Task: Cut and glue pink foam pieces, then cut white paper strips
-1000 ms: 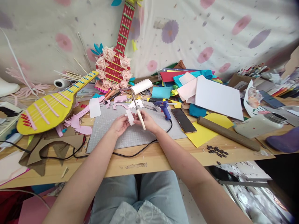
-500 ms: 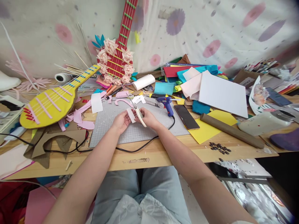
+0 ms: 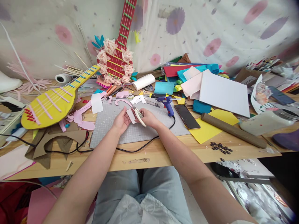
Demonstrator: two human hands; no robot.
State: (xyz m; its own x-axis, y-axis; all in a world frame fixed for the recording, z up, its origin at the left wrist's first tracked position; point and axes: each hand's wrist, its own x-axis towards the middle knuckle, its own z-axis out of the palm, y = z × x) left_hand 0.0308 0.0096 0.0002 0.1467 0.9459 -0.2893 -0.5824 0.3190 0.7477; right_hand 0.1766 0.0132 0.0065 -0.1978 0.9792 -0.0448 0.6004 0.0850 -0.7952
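My left hand (image 3: 121, 120) holds a small white strip of paper (image 3: 131, 116) by its left side, over the grey cutting mat (image 3: 105, 127). In my right hand (image 3: 147, 118) is a pair of scissors with cream handles (image 3: 139, 117), the fingers closed around them. The blades point up and away, close to the far end of the strip; whether they touch it I cannot tell. Beyond the hands lie a curved pink paper piece (image 3: 123, 101) and white paper cutouts (image 3: 138, 99).
A blue glue gun (image 3: 168, 105) stands right of my hands, its black cable (image 3: 137, 150) crossing the mat. A phone (image 3: 187, 116) and brown roll (image 3: 233, 130) lie further right. A yellow paper lute (image 3: 50, 107) is at left, a red flowered one (image 3: 116, 62) behind.
The scissors' blades look more closed and their handles have turned slightly. Both hands stay in nearly the same place, and the paper strip is still held.
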